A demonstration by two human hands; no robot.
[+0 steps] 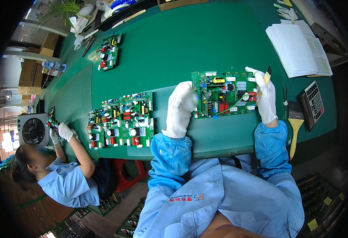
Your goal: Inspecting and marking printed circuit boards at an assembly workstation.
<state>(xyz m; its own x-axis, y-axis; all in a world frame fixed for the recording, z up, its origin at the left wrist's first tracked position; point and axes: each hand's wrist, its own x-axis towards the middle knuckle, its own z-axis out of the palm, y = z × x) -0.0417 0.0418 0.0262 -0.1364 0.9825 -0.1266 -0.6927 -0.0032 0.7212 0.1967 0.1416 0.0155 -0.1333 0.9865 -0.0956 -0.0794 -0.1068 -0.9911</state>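
Note:
Between my two white-gloved hands is a green circuit board (pixel 209 95) crowded with parts, including red blocks, a yellow transformer and a green-yellow wire. My left hand (pixel 180 109) grips its left edge, the fingers partly blurred. On the opposite edge my right hand (pixel 266 99) is closed, its fingertips at the upper corner. A small strip with a black end and a pale yellow part (pixel 267 75) juts out by the right fingers; its kind is unclear. Several similar boards (pixel 120 121) lie side by side to the left on the green table.
A lone board (pixel 109 53) lies farther back. At right are papers (pixel 293 49), a calculator (pixel 312 101) and a yellow-handled brush (pixel 295 133). Pliers (pixel 88 44) rest at the far left. A co-worker (pixel 65 178) at left handles another board near a fan (pixel 33 130).

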